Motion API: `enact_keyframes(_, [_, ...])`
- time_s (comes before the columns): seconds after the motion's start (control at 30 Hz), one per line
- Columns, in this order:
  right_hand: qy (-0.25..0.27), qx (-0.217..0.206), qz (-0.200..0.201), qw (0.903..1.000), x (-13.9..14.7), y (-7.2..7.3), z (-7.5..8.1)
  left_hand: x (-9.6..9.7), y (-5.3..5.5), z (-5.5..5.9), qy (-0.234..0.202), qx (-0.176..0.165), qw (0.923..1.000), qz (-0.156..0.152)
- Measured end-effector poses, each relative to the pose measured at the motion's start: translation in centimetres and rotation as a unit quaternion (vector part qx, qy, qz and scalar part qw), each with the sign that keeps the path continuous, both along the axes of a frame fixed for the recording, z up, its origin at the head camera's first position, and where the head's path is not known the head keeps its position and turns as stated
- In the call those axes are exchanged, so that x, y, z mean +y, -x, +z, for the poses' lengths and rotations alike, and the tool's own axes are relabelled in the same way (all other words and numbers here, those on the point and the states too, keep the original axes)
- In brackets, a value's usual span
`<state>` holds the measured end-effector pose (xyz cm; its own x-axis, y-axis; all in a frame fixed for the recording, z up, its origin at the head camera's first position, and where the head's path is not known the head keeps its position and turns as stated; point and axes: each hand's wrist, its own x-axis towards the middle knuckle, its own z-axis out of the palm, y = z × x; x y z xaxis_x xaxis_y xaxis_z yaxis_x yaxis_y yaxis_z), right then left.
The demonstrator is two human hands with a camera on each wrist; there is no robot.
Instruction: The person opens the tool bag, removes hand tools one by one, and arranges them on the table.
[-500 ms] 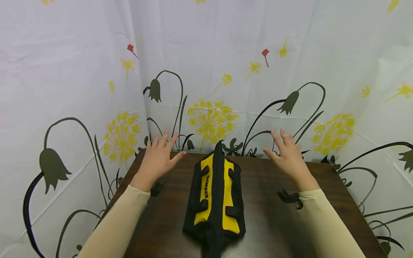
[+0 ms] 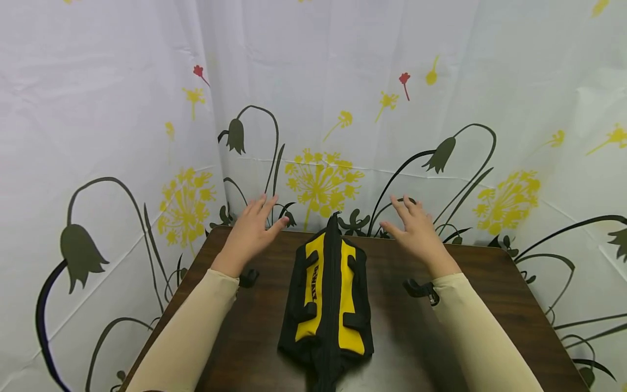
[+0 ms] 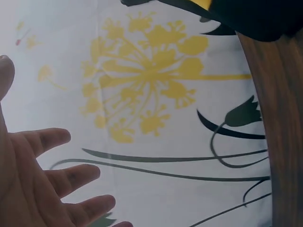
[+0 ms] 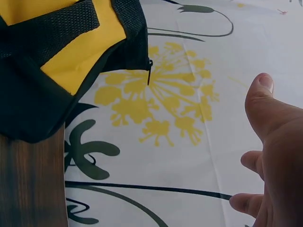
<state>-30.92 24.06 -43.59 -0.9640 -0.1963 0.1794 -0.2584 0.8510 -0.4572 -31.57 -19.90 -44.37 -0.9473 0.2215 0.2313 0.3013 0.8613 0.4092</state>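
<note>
A black and yellow zippered tool bag (image 2: pixel 350 305) lies lengthwise on the brown wooden table (image 2: pixel 254 332), its zipper running along the top and its strap handles on both sides. To its left, my left hand (image 2: pixel 249 234) is held up in the air with fingers spread, touching nothing. On the other side my right hand (image 2: pixel 416 234) hovers likewise, fingers apart and holding nothing. In the right wrist view the bag's end with a zipper pull (image 4: pixel 150 66) shows, apart from the thumb. A dark corner of the bag (image 3: pixel 255 19) appears at the top of the left wrist view.
A white curtain (image 2: pixel 313 65) printed with yellow and dark green flowers hangs behind the table and at its sides. Each wrist wears a black camera mount (image 2: pixel 418 288) that juts inward.
Both hands have moved inward, closer to the bag and to each other. The bag stays in the same place.
</note>
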Motion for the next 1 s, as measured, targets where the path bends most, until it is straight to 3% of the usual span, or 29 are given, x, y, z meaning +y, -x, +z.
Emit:
enact_keyframes(0.23, [0.042, -0.038, 0.010, 0.9983, -1.1, 1.1, 0.2, 0.1, 1.6, -1.1, -0.061, -0.048, 0.9969, -0.007])
enact_keyframes(0.37, [0.086, -0.086, 0.017, 0.9924, -2.2, 2.0, 0.3, 0.9, 2.8, -1.5, -0.125, -0.091, 0.9879, -0.017])
enact_keyframes(0.5, [0.113, -0.115, 0.024, 0.9866, -3.3, 3.1, 0.5, 2.5, 4.1, -1.7, -0.161, -0.130, 0.9782, -0.021])
enact_keyframes(0.67, [0.132, -0.147, 0.022, 0.9799, -4.3, 4.3, 0.6, 4.8, 5.5, -1.9, -0.185, -0.174, 0.9671, -0.021])
enact_keyframes(0.83, [0.158, -0.178, 0.037, 0.9705, -5.8, 5.6, 0.3, 6.9, 6.6, -2.9, -0.171, -0.198, 0.9650, -0.018])
enact_keyframes(0.93, [0.181, -0.204, 0.048, 0.9610, -6.7, 6.2, -0.2, 8.0, 6.7, -3.4, -0.174, -0.232, 0.9567, -0.031])
enact_keyframes(1.0, [0.209, -0.225, 0.045, 0.9506, -7.2, 6.5, -0.5, 8.6, 6.9, -3.6, -0.199, -0.256, 0.9446, -0.054])
